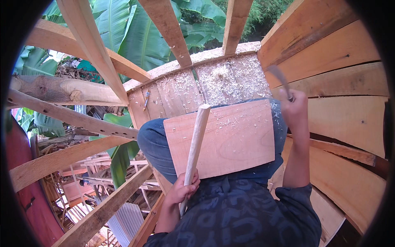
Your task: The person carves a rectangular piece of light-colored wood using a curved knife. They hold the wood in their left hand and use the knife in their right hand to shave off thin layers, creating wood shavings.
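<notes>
My left hand is closed round the lower part of a pale, whittled wooden stick, which slants up across a flat board. The board lies over my lap, with a few shavings scattered on it. Raised to the right of the board, my right hand grips a curved-bladed knife. The blade points up and left, apart from the stick, and is slightly blurred. Most of the knife's handle is hidden in my fist.
Pale shavings cover the plank floor beyond my knees. A slim pen-like object lies on the planks at the left. Plank walling stands close on my right. Open timber framing surrounds the left and far sides, with banana leaves outside.
</notes>
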`<state>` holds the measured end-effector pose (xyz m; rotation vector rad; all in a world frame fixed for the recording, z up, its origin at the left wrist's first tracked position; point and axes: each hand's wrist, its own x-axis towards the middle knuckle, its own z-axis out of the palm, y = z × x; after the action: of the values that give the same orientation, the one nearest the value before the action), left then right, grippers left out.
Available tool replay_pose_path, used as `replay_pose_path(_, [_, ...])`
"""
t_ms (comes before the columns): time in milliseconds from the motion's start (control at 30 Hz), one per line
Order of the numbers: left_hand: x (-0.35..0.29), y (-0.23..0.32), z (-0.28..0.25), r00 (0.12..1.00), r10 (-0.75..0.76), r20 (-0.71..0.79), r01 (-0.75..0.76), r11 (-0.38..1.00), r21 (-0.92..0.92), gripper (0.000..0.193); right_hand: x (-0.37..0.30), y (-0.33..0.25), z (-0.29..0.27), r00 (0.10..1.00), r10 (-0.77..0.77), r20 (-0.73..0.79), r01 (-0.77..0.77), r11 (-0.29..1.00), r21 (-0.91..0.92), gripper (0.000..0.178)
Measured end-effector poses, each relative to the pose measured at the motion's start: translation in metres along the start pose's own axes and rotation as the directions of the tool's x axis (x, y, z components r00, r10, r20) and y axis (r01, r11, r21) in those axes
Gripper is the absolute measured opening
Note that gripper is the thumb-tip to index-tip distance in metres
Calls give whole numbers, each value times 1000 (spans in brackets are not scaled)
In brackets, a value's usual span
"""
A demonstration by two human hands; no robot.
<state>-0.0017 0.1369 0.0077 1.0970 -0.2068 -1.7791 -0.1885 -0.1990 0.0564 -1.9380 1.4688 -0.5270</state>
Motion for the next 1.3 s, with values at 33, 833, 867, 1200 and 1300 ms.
replay_pose_path(33, [1, 7, 6, 1000, 11, 15, -11, 999, 37, 41, -13, -11, 10, 988, -145, 45, 149, 983, -103, 23])
replay_pose_path(833, [0, -5, 14, 988, -96, 124, 120, 972, -203, 35, 20, 17, -14, 993, 42, -112, -55, 991, -119, 24])
replay_pose_path(867, [0, -3, 12, 986, -91, 138, 120, 968, -222, 35, 5, 5, -11, 998, -35, -51, 29, 992, -123, 23])
replay_pose_path(1200, [16, 10, 31, 976, -91, 200, 125, 979, -161, 34, -40, -26, 42, 903, -369, 221, 420, 867, -268, 18])
replay_pose_path(1300, [19, 12, 31, 975, -96, 202, 130, 978, -164, 35, -36, -24, 46, 915, -370, 162, 402, 878, -260, 18])
